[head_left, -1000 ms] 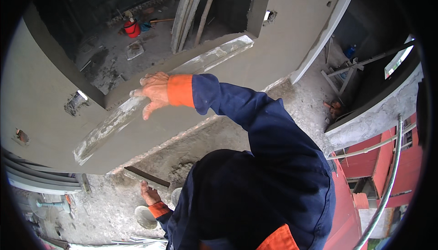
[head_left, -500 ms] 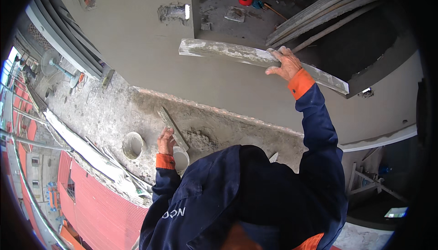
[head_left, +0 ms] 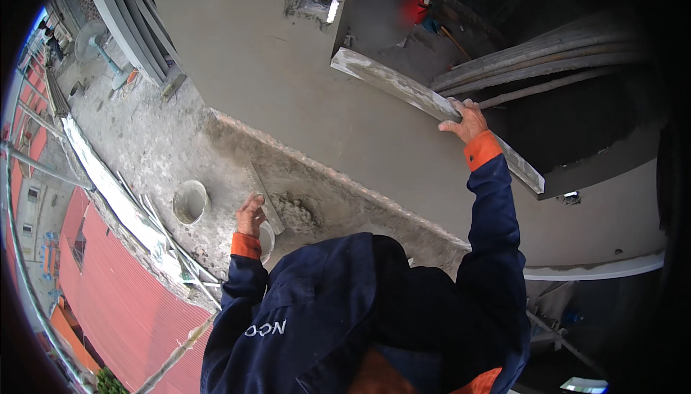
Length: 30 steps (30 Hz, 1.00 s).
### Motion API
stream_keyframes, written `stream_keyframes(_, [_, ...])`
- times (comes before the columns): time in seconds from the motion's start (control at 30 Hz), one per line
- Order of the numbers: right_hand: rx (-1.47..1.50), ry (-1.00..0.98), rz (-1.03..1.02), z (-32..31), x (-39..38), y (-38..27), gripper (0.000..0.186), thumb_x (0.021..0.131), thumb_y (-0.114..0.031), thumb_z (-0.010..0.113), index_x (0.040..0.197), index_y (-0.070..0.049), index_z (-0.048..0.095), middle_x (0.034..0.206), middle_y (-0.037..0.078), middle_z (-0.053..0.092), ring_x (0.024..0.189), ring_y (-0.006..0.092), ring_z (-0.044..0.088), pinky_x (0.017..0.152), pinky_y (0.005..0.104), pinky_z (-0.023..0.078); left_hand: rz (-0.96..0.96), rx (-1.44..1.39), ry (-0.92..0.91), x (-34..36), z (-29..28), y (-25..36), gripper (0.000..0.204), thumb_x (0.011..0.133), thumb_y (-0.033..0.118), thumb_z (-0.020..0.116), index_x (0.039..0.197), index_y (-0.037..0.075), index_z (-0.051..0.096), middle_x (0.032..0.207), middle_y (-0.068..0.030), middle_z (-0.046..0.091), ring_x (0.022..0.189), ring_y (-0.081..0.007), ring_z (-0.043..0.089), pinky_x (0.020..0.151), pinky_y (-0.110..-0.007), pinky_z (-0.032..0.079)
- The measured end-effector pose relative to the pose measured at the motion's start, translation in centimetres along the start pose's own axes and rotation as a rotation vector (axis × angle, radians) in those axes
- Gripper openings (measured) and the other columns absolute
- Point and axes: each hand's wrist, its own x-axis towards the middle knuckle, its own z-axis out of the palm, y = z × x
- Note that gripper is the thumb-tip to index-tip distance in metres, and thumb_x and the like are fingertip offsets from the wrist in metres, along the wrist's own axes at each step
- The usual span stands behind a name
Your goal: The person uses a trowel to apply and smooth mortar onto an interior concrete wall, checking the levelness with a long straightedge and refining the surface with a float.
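My right hand (head_left: 468, 120) is closed around a long, pale straightedge (head_left: 396, 86) smeared with mortar. The bar lies along the lower edge of the opening in the grey plastered wall (head_left: 288, 70), one end by the opening's left corner. Lower down on the left, my left hand (head_left: 250, 215) grips a long, narrow plastering float (head_left: 265, 198), seen edge-on; its handle is hidden by my fingers. Beneath that hand a pale bucket (head_left: 267, 240) shows only in part. A heap of wet mortar (head_left: 299, 214) lies on the floor beside the float.
Another pale bucket (head_left: 191, 202) stands on the rough concrete floor to the left. Metal railing pipes (head_left: 43, 160) run along the drop at far left, above a red corrugated roof (head_left: 122, 279). A fan (head_left: 90, 41) stands farther off. Long boards (head_left: 547, 56) lean inside the opening.
The view has turned. My right hand has brought the straightedge's left end in line with the opening's edge; before, it overlapped the wall face. My left hand keeps the float low.
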Motion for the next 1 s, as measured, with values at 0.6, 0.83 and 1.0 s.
stream_keyframes(0.6, [0.032,-0.055,0.072,2.5,3.3,1.9,0.09,0.056,-0.052,0.081,0.132,-0.011,0.055,0.123,0.023,0.054,0.121,0.0388,0.046,0.104,0.0432,0.037,-0.026,0.026,0.067,-0.9,-0.1,0.3,0.083,0.076,0.035,0.075,0.142,-0.001,0.038,0.114,-0.0063,0.063,0.088,-0.02,0.055,0.081,-0.042,0.043])
stream_keyframes(0.83, [0.054,-0.142,0.104,1.7,4.0,0.3,0.089,0.057,-0.047,0.082,0.132,-0.008,0.054,0.129,0.025,0.051,0.125,0.0389,0.044,0.106,0.0419,0.036,-0.015,-0.011,0.06,-1.2,-1.3,-0.4,0.086,0.076,0.037,0.075,0.143,0.0,0.036,0.125,-0.0121,0.059,0.116,-0.0333,0.05,0.093,-0.05,0.038])
stream_keyframes(1.0, [0.036,-0.143,0.112,1.6,3.8,-0.3,0.088,0.058,-0.046,0.082,0.132,-0.009,0.054,0.129,0.024,0.051,0.125,0.038,0.044,0.106,0.0416,0.036,-0.035,0.041,0.097,-1.6,-0.1,0.3,0.087,0.076,0.037,0.074,0.144,-0.001,0.034,0.129,-0.0172,0.056,0.119,-0.0369,0.048,0.096,-0.054,0.036])
